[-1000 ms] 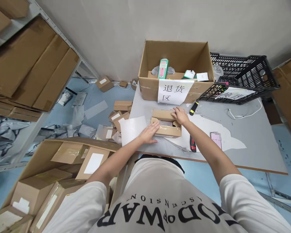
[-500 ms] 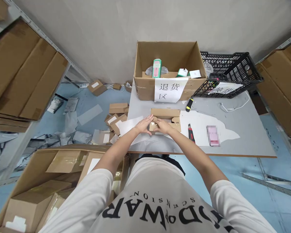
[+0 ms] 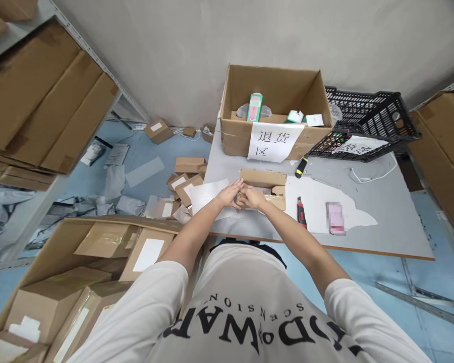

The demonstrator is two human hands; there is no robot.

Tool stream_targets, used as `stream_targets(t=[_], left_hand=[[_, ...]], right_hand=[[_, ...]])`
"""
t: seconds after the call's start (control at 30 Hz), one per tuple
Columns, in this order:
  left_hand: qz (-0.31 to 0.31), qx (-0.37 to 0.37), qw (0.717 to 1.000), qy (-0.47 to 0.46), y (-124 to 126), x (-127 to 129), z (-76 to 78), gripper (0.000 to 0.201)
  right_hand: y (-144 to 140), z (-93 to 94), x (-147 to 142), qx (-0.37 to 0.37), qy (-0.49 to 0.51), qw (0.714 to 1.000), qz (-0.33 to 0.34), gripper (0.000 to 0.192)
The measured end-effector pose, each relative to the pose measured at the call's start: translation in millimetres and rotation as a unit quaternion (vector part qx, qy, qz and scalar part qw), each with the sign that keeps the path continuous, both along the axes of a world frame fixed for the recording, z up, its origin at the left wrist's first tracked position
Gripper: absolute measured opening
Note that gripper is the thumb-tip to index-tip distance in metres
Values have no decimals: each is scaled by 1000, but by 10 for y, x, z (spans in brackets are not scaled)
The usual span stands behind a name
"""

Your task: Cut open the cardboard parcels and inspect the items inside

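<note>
A small cardboard box (image 3: 267, 177) lies on the grey table with its lid flap raised at the back. My left hand (image 3: 230, 194) grips the box's left end, fingers along the far side and thumb on the near side. At that same end, my right hand (image 3: 251, 197) has its fingers bent over the box's edge and inner flap; its fingertips are partly hidden. Something pale inside the box shows only in part. White paper sheets (image 3: 208, 195) lie under and beside my left hand. A red and black utility knife (image 3: 301, 213) rests right of the box.
Behind stands a large carton (image 3: 234, 143) with green-and-white boxes in it, beside a black plastic crate (image 3: 391, 128). A yellow and black tool (image 3: 301, 168) and a pink blurred item (image 3: 336, 218) lie on the table (image 3: 397, 222). Cartons fill a big box (image 3: 41, 252) at left.
The view has shifted a little, so the table things appear further right. My hands stay at the box's left end; the right fingers have curled in closer to the left hand.
</note>
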State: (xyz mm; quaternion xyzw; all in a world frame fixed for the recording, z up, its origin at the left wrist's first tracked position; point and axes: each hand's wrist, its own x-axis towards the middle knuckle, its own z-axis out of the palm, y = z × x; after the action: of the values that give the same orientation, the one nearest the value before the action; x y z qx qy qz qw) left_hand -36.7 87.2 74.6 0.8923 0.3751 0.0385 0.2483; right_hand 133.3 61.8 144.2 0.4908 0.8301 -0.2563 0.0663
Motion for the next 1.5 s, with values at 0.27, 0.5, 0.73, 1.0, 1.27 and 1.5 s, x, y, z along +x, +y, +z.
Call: stream_targets(t=[0.27,0.5,0.73,1.0,1.27,1.5], left_hand=[[-1,23,1000,-5,-51,6,-22,115],[6,47,997,69,-129,88,214,116],[-31,118,993,2,-87,469,666,54],[-231,99,967,39,293,1726,489,52],[-232,34,966,106,387,1732,357,58],[-238,2,962,131,515,1650,279,67]], right_hand=[[-426,-12,174,119,-39,991,43,30],[-86,8,1131,6,-110,994,24,52],[-317,-78,1501,84,-58,993,51,65],[-322,-168,1513,86,-30,994,53,67],[-285,-90,1574,67,-64,995,42,52],[-432,33,1518,119,-107,986,45,24]])
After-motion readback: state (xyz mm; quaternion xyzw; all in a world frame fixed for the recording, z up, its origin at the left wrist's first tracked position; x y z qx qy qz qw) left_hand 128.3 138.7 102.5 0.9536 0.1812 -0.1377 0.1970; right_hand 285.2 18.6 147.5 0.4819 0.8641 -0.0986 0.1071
